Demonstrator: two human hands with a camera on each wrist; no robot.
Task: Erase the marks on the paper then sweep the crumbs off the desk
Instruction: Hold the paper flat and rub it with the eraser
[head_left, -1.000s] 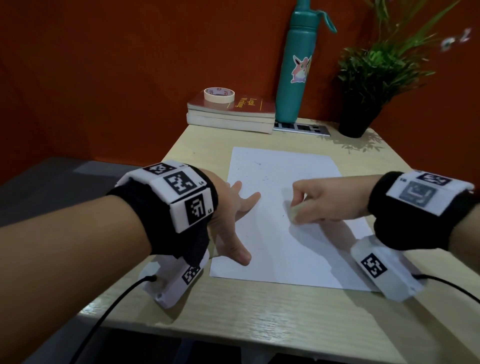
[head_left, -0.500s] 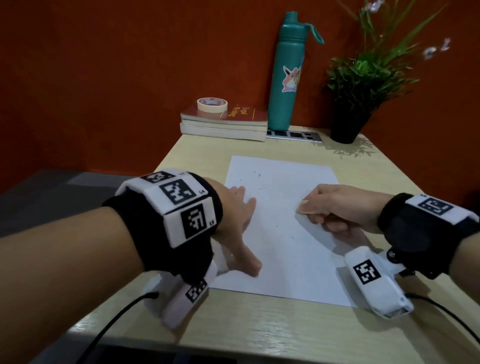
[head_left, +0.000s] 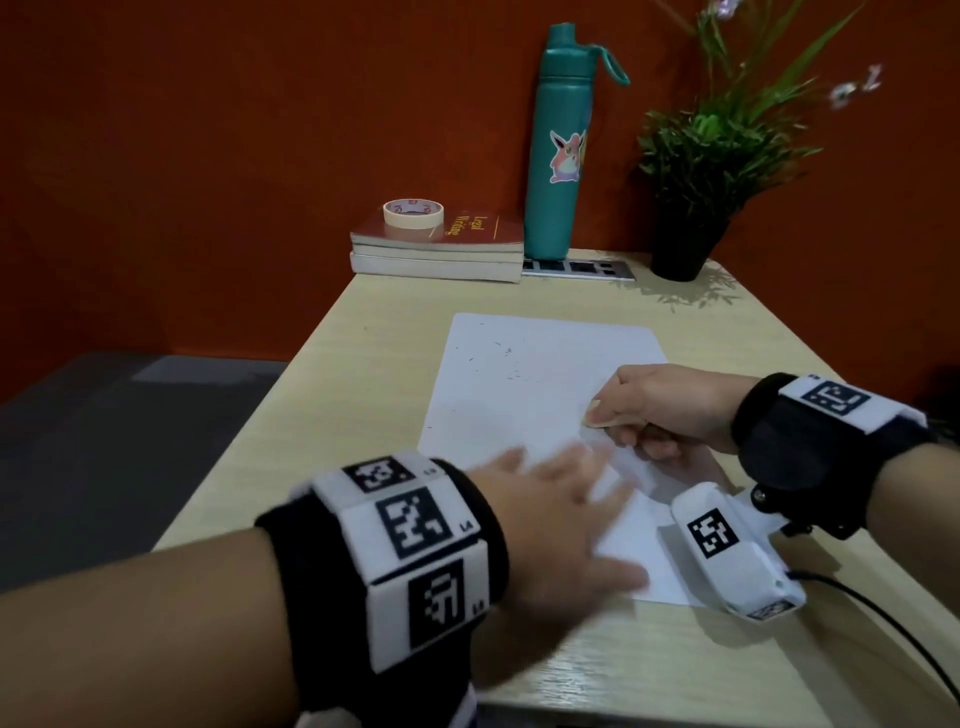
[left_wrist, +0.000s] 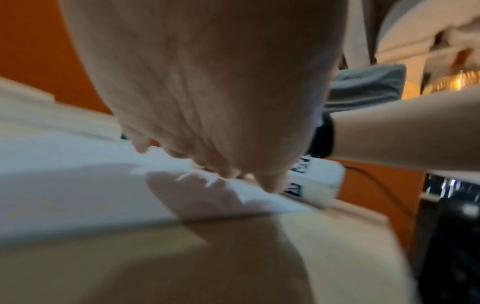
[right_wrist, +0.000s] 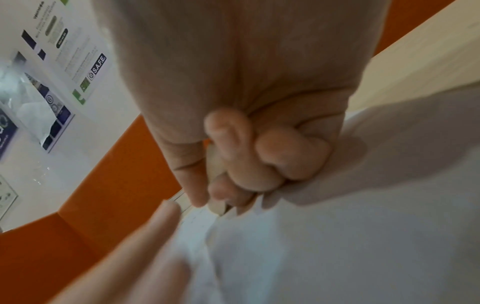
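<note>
In the head view the paper (head_left: 524, 395) lies at the middle of the desk (head_left: 363, 395), with the left hand (head_left: 561, 514) on its lower edge and the right hand (head_left: 670, 405) at its right side. At the top of the frame, from left to right, stand the books (head_left: 441, 249) with the tape roll (head_left: 413, 213) on them, the bottle (head_left: 558, 150) and the plant (head_left: 711, 156).

Pretty dim, warm light from above, soft shadows on the paper (head_left: 524, 384). Left hand (head_left: 550, 514) is smeared with motion blur; both wrist views are soft and warped.
</note>
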